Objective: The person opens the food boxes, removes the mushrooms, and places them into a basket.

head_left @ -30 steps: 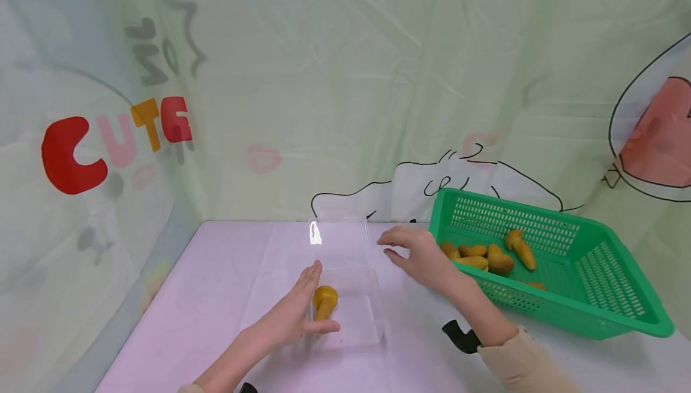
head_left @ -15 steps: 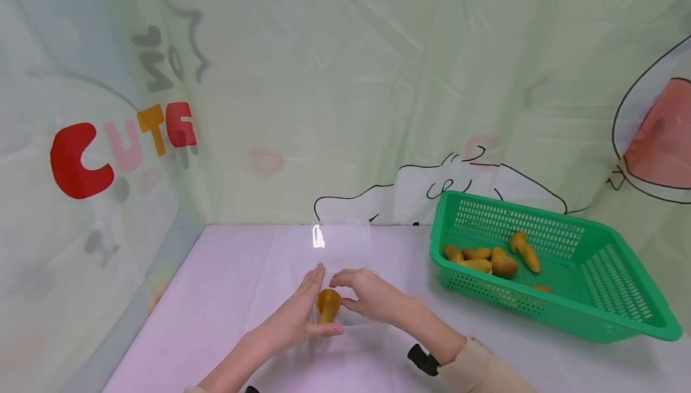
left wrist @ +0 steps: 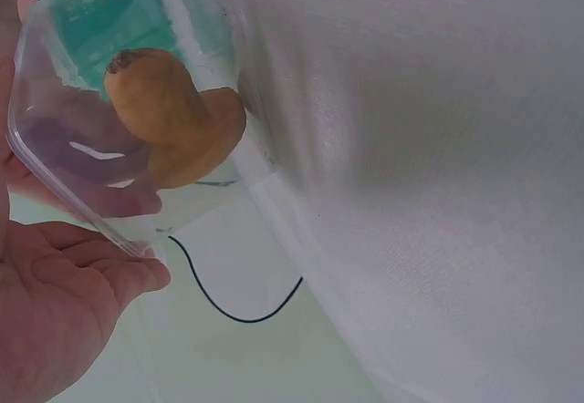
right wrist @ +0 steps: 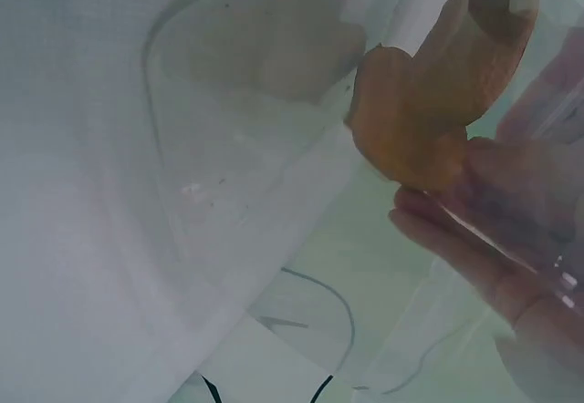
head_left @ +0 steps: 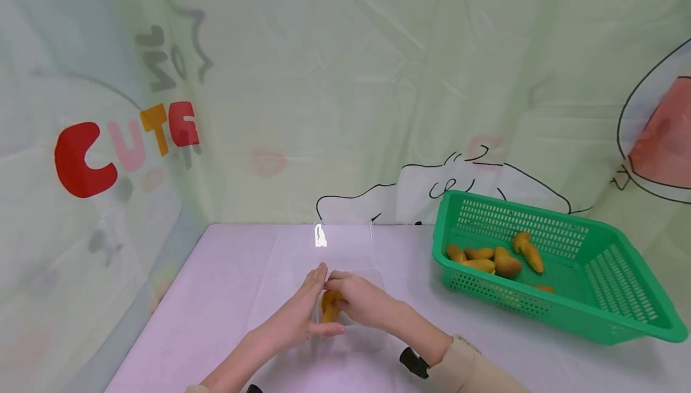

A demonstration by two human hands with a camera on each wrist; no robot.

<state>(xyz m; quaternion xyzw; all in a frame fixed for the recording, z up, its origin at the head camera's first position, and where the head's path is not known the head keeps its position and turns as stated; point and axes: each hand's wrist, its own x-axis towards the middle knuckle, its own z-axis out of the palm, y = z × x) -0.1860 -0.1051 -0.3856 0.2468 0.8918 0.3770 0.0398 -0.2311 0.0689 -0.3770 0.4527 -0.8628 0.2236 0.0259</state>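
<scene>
Green basket [head_left: 594, 297] sits well to the right of the clear plastic box [head_left: 351, 249]. Left hand [head_left: 294, 321] lies flat against the box's left wall, fingers straight. Right hand [head_left: 363, 300] pinches the orange toy mushroom [head_left: 329, 306] inside it.

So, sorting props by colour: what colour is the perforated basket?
Green; the basket shows best in the head view.

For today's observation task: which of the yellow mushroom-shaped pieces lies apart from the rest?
The mushroom piece inside the clear box, between the left hand and right hand. The others lie in the green basket.
</scene>
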